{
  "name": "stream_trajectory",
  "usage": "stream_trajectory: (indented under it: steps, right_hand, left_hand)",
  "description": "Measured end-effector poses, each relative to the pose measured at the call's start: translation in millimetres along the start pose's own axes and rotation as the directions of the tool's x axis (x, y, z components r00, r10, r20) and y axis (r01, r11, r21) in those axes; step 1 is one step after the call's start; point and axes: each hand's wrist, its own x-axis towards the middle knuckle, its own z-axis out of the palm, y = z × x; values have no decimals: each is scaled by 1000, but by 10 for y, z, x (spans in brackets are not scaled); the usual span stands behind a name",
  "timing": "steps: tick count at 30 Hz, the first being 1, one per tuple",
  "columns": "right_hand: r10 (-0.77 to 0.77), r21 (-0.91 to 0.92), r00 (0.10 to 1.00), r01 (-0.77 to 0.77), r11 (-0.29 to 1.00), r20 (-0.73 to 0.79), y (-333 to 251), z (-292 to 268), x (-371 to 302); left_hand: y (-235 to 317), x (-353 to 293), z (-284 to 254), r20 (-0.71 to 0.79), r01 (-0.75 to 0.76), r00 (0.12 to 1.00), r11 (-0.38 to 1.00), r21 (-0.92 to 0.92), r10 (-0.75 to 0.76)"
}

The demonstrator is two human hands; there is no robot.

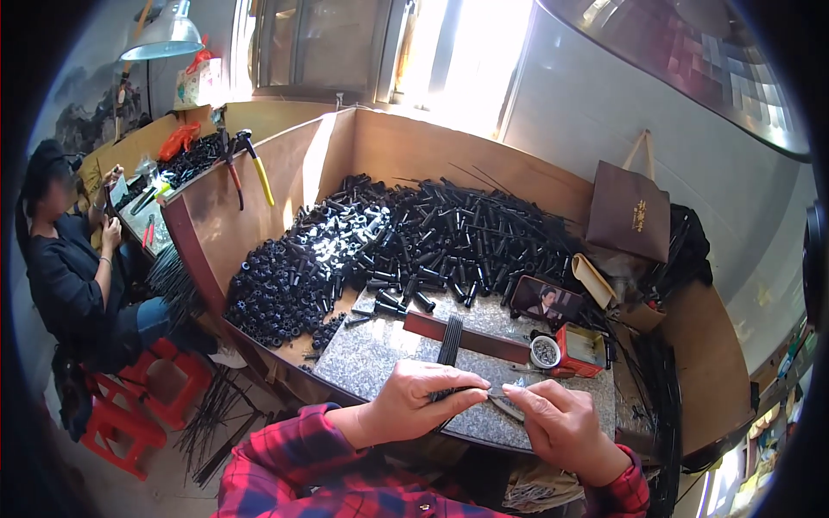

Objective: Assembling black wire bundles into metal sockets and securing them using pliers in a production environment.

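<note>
My left hand [423, 399] is closed in a pinch over the grey speckled slab [371, 350]. A bundle of thin black rods [450, 341] runs up from beneath this hand; whether the fingers grip the rods I cannot tell. My right hand [557, 419] is closed too, thumb against forefinger, its tips just right of the left fingertips. Between the hands shows a curved silvery metal piece [508, 406], partly covered by the right fingers. What either pinch holds is too small to make out. Beyond the rods lies a dark red bar [492, 345] across the slab.
Black tubular parts [432, 229] are heaped behind the slab. A white cup [545, 337] of small metal bits, a red box [587, 369] and a propped phone [547, 300] stand at right. Pliers [259, 173] hang on the left partition. Another person [73, 268] sits beyond it.
</note>
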Motion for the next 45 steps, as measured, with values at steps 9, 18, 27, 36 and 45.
stream_trajectory:
  steps: [9,18,27,36,45]
  right_hand:
    - [-36,-17,999,36,999,-7,97,38,-21]
    - [-150,-213,988,142,967,-23,120,4,-131]
    - [-161,-164,978,139,977,-134,128,36,-227]
    - [-237,-257,958,191,947,-161,36,-21,-146]
    - [-173,-192,980,152,970,-101,-6,-33,-83]
  left_hand:
    - [41,43,-10,52,34,998,996,88,-39]
    - [72,82,72,60,38,997,991,131,-46]
    - [108,158,122,144,14,989,991,132,-33]
    - [61,161,15,243,-87,969,980,180,41]
    - [-47,137,-22,252,-126,963,984,125,91]
